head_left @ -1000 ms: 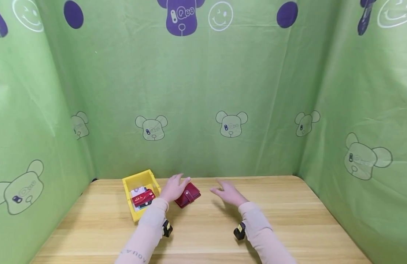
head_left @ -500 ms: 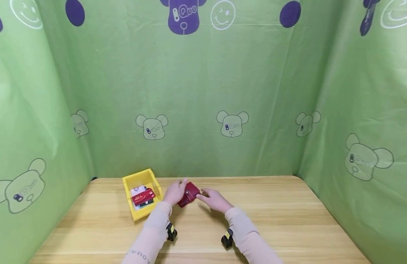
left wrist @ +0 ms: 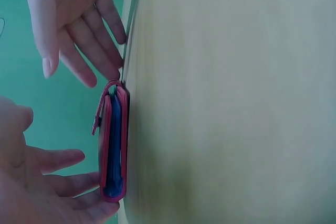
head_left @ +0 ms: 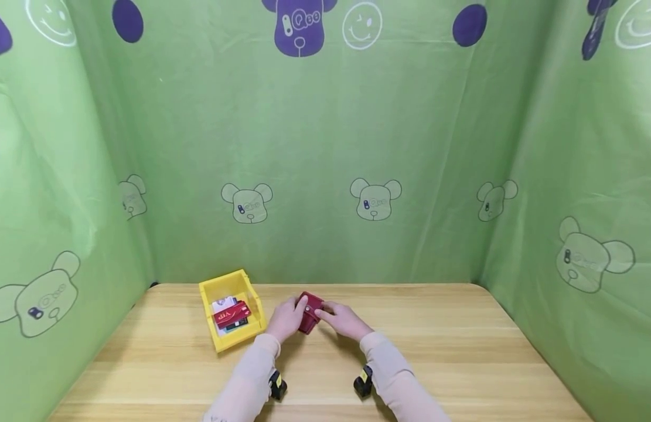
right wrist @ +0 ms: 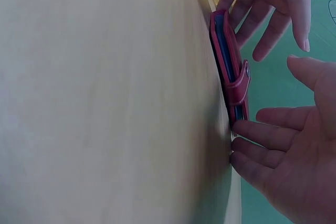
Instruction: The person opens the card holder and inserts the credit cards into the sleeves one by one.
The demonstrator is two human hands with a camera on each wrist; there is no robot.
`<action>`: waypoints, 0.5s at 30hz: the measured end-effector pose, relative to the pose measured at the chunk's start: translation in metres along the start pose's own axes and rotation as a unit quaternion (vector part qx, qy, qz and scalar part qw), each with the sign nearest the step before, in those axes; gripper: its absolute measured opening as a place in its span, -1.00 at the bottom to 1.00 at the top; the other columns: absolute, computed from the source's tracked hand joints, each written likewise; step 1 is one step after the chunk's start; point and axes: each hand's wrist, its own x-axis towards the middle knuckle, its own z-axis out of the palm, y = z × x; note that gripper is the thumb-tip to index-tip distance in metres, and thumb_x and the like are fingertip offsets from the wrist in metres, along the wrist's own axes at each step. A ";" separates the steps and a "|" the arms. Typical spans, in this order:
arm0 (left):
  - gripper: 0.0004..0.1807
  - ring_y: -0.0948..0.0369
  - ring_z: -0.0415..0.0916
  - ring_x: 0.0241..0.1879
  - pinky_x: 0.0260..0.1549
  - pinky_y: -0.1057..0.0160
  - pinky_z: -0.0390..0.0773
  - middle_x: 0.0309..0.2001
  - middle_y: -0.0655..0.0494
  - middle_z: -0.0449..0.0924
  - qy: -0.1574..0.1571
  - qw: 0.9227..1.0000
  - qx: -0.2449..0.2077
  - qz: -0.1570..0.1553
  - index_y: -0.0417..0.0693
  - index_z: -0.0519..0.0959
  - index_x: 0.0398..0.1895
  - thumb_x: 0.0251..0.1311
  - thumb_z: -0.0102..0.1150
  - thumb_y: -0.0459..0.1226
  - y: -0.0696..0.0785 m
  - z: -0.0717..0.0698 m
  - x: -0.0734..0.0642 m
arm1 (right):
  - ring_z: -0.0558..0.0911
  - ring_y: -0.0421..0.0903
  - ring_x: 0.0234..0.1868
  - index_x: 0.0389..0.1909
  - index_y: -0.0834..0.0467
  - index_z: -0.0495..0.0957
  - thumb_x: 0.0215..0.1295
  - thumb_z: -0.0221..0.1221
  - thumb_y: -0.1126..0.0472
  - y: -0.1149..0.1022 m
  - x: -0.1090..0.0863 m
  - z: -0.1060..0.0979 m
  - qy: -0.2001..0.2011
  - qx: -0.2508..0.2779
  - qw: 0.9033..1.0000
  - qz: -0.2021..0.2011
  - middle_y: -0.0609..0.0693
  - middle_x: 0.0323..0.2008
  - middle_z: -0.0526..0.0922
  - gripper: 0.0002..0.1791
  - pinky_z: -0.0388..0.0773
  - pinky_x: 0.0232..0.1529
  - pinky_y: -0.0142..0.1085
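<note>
A dark red snap-strap wallet [head_left: 310, 309], closed, is between my two hands near the back of the wooden table. My left hand [head_left: 286, 319] holds its left side, with the thumb lying over the cover. From the right, my right hand [head_left: 346, 320] has its fingers at the wallet's edge and its thumb by the strap. Both wrist views show the wallet [left wrist: 113, 142] edge-on, with blue inner leaves between its red covers. In the right wrist view the strap [right wrist: 239, 83] wraps the side towards my right hand, and fingertips meet both ends.
Left of my hands stands a yellow bin [head_left: 217, 337] with several cards inside, a red VIP card [head_left: 232, 315] on top. Green printed cloth [head_left: 314, 246] hangs behind the table [head_left: 436, 351] and along both sides.
My right hand has come in from the right to the wallet. The left hand has shifted right and brought its thumb over the cover. The wallet has turned slightly and moved right.
</note>
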 end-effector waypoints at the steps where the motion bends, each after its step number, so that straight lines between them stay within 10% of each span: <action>1: -0.48 -0.16 0.58 0.03 0.06 -0.10 0.56 -0.02 -0.23 0.66 -0.002 1.000 -0.003 0.000 -0.24 0.56 0.07 0.47 -0.21 -0.01 0.000 0.001 -0.001 | 0.54 0.26 0.20 0.22 0.35 0.45 0.45 0.01 -0.01 0.000 0.000 0.000 0.000 0.001 1.000 0.000 0.32 0.16 0.57 -0.44 0.46 0.25 0.13; 15: -0.35 -0.24 0.49 0.16 0.18 -0.18 0.48 0.15 -0.32 0.55 -0.037 0.999 -0.032 0.003 -0.30 0.42 0.24 0.46 -0.23 0.09 0.008 -0.003 -0.023 | 0.52 0.27 0.22 0.22 0.37 0.44 0.40 0.10 0.02 0.004 -0.002 -0.002 -0.006 0.010 1.000 -0.008 0.34 0.16 0.56 -0.44 0.43 0.28 0.15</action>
